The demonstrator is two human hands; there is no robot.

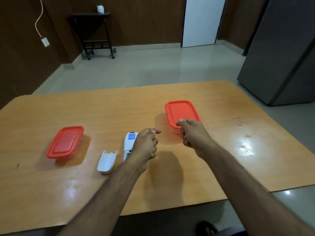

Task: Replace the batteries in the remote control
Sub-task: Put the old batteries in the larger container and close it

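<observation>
Remote (129, 142) face-down | just left of, partly under left hand (146, 143)

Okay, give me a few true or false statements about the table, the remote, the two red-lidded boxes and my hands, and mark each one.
1. The battery cover lies off the remote. True.
2. Both red-lidded boxes are open. False: the left box and the right box both have lids on.
3. The right hand is at the right box's near edge. True.
4. The left hand rests on the left box. False: it is beside the remote.

cover (107, 161) left of remote (129, 142), between boxes (65, 142)
</observation>
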